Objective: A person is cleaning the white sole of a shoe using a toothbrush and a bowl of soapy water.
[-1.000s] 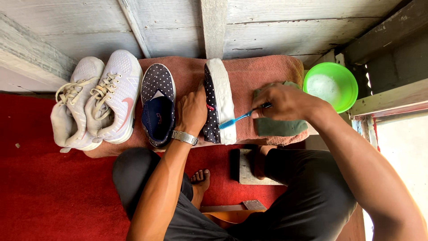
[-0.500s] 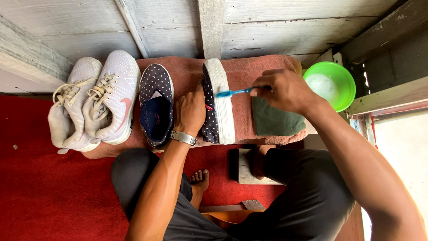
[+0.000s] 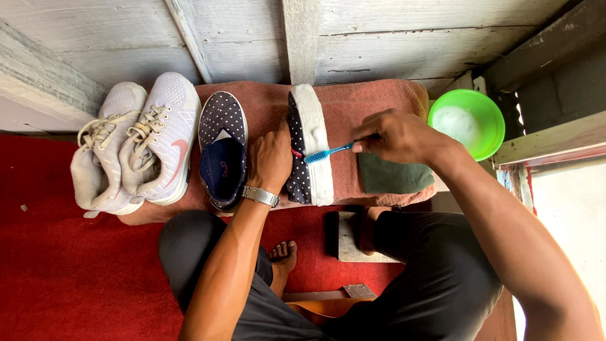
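sneakers lie left of two slip-ons on the towel; bowl sits right.

— How does the left hand sit?

— Palm down, fingers curled over and clamped shut, wrist straight. A metal watch is strapped on that wrist. The forearm runs up from the lower middle, elbow bent near the knee.

— And the right hand?

— It is closed in a pinch, thumb and fingertips pressed together, knuckles up, pointing left toward the other hand. The two hands are near but apart. The right arm stretches in from the lower right corner, nearly straight.
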